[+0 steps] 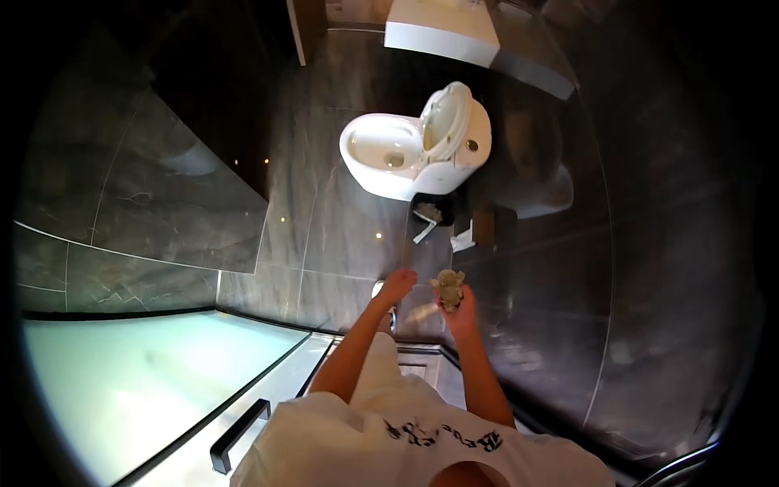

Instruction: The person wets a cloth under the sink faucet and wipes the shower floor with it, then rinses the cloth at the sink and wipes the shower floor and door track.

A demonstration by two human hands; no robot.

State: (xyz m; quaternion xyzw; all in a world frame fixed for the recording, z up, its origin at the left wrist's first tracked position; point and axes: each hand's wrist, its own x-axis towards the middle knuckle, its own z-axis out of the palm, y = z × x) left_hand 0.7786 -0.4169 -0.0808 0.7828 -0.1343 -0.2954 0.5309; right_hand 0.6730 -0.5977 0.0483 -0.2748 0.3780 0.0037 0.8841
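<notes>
My right hand (458,312) is closed around a small beige, lumpy figure (449,290) that looks like a plush toy with a round head and stubby limbs. It is held low in front of my body, with the hand partly beneath it. My left hand (398,286) hovers a short way to the left, apart from the figure. Its fingers are loosely bent, and nothing shows between them. Beyond both hands, a black bin (445,209) with light crumpled stuff inside stands against the white toilet (363,176).
The toilet lid (448,122) is raised. Right of the bin are a white packet (463,239) and a brown box-like piece (484,228). A white counter (442,36) is at the back. At lower left is a frosted glass panel (138,381) and a door with a black handle (241,434).
</notes>
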